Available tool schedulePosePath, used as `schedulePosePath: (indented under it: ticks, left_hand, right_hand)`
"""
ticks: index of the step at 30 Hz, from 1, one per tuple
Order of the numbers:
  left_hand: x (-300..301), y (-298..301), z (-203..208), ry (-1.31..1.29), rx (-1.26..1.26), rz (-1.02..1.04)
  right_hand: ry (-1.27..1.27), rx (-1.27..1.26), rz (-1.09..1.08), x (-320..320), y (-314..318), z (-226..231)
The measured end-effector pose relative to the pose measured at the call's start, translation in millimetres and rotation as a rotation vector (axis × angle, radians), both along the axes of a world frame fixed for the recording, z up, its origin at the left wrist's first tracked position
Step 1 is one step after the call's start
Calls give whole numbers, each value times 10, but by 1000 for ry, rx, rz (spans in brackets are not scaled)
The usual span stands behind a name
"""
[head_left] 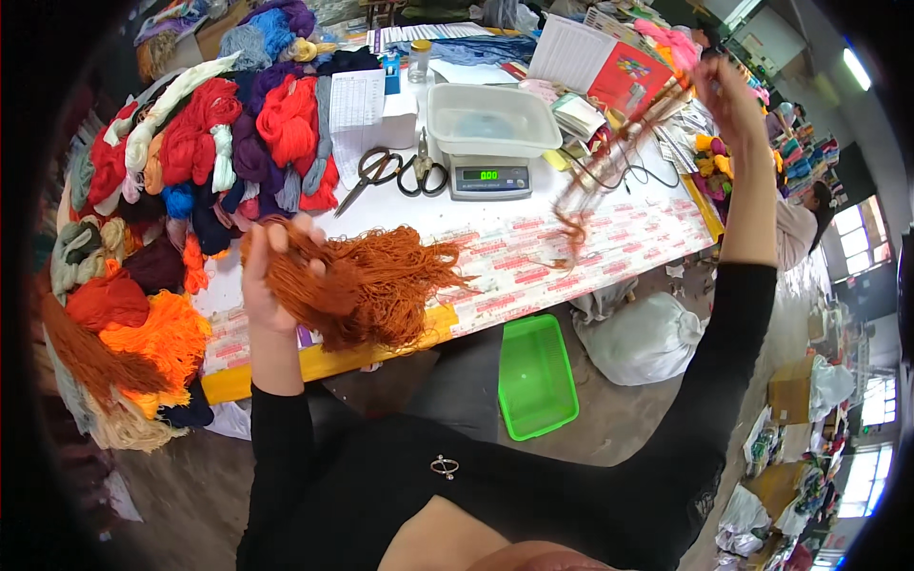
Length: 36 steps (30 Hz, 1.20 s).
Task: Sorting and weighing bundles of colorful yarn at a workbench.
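Note:
My left hand (271, 276) is wrapped round a thick bundle of rust-brown yarn (381, 285), held over the table's front edge at the left. Its loose, tangled end spreads out to the right. Raised high at the right, my right hand (728, 100) is closed on a few thin reddish-brown yarn strands (619, 143). These hang in a slanting line down toward the table, with their curled lower ends near the middle. Between the two hands, the strands and the bundle are apart.
Heaped skeins (200, 143) of many colours cover the table's left side. A digital scale (489, 179) carries a translucent plastic tray (493, 118). Beside it lie two pairs of scissors (419, 171). A green basket (539, 378) and a white sack (643, 338) are below the table edge.

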<state>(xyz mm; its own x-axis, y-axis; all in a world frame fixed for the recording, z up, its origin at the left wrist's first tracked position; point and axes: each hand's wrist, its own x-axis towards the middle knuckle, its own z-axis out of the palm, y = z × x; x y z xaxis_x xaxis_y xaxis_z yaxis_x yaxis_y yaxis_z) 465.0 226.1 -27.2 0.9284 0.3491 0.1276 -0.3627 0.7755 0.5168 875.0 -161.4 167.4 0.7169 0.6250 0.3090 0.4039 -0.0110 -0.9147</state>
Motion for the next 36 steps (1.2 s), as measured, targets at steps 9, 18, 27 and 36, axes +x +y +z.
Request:
schedulePosePath:
  ticks: [9,18,27,36]
  left_hand:
    - [-41,-109,-218,-94,-67,-281]
    - [-121,-206,-90,-157,83,-246]
    - [-114,-263,-146,-123,206,-121]
    - [150,-601,-239,114,578,-1]
  right_hand:
    - [-346,355,-271,-93,823,1451]
    - [-620,-174,-26,820,1488,38]
    - [-626,-952,-166,-352,1675,-2809]
    - [-131,-143,86,-2533,1587,-2300]
